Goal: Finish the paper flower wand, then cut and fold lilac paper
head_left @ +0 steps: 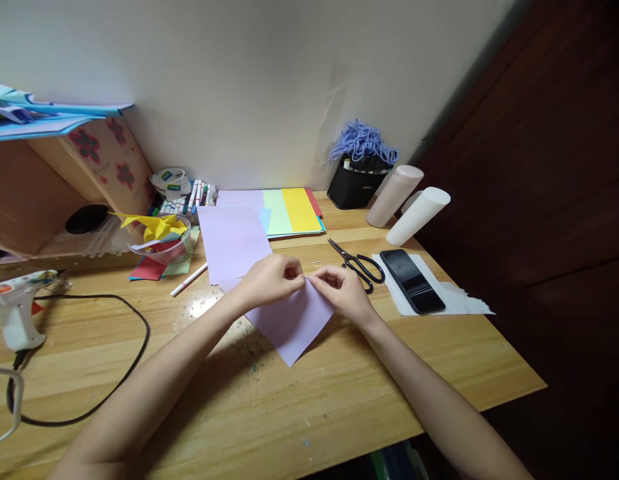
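Both hands pinch one sheet of light purple paper (292, 330) along its far edge, over the middle of the desk. My left hand (272, 280) is closed, its thumb and fingers gripping the paper near the centre of that edge. Just to the right, my right hand (346, 290) is closed on the same edge, the two thumbs almost meeting. One corner of the sheet points toward me. Behind the left hand lies a second light purple sheet (234, 243). Black-handled scissors (356, 263) rest on the desk beyond the right hand.
A phone (412, 280) lies on white tissue at right, near two pale cylinders (394, 197). A stack of coloured paper (289, 213) and a black pen holder (356, 183) stand against the wall. To the left are a paper-scrap bowl (172, 253), a white pen (189, 280) and a corded glue gun (16, 317).
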`<action>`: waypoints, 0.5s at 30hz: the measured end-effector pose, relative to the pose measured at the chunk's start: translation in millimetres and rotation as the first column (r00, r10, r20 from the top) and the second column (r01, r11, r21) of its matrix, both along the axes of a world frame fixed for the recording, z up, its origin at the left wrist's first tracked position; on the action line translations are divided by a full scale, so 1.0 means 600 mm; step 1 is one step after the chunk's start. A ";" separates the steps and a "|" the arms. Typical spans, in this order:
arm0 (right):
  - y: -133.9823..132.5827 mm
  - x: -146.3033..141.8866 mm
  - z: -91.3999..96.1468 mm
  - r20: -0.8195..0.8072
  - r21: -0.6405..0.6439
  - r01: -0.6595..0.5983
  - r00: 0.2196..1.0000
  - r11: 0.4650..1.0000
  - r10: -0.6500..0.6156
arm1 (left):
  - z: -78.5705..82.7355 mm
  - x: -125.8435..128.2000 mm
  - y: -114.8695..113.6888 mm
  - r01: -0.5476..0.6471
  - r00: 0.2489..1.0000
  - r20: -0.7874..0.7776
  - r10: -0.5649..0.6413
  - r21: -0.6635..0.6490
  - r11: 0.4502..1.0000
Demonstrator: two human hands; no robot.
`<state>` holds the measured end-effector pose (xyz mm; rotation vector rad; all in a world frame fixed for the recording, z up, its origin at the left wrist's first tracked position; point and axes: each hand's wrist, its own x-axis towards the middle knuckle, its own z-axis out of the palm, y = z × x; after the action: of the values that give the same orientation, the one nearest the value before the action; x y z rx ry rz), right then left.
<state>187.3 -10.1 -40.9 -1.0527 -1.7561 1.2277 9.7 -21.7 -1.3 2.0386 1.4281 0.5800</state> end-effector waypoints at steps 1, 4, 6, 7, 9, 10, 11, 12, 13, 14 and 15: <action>0.001 0.002 0.003 0.001 0.011 0.015 1.000 1.000 -0.015 | 0.000 -0.002 0.001 -0.007 1.000 -0.001 0.007 -0.002 1.000; 0.009 0.013 0.011 -0.013 0.001 0.067 0.998 0.998 -0.067 | 0.008 -0.017 0.007 0.009 1.000 0.021 -0.008 -0.031 0.999; 0.018 0.023 0.017 -0.021 -0.023 0.094 0.995 0.995 -0.094 | 0.019 -0.033 0.011 0.034 0.999 0.039 -0.031 -0.068 0.997; 0.022 0.028 0.019 -0.026 -0.033 0.106 0.994 0.994 -0.107 | 0.026 -0.042 0.013 0.042 0.998 0.044 -0.038 -0.087 0.995; 0.031 0.037 0.022 -0.031 -0.049 0.125 0.991 0.991 -0.127 | 0.040 -0.061 0.016 0.049 0.998 0.046 -0.044 -0.124 0.991; 0.035 0.042 0.023 -0.031 -0.056 0.135 0.990 0.989 -0.137 | 0.046 -0.071 0.017 0.043 0.998 0.043 -0.037 -0.138 0.989; 0.038 0.046 0.023 -0.029 -0.062 0.144 0.989 0.988 -0.146 | 0.052 -0.082 0.017 0.035 0.999 0.034 -0.030 -0.151 0.988; 0.041 0.049 0.023 -0.024 -0.066 0.150 0.988 0.986 -0.152 | 0.057 -0.093 0.018 0.020 1.000 0.020 -0.017 -0.153 0.988; 0.044 0.052 0.022 -0.018 -0.068 0.156 0.987 0.985 -0.158 | 0.061 -0.104 0.019 0.000 1.000 0.003 0.000 -0.145 0.989; 0.047 0.055 0.021 -0.015 -0.068 0.161 0.987 0.985 -0.162 | 0.065 -0.115 0.021 -0.019 1.000 -0.015 0.017 -0.132 0.991; 0.049 0.057 0.019 -0.013 -0.066 0.167 0.986 0.984 -0.168 | 0.068 -0.126 0.022 -0.041 0.999 -0.031 0.038 -0.116 0.992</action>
<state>221.6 19.5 -29.3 -1.1967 -1.5878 1.1918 -66.0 -8.4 39.6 1.9392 1.4867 0.4739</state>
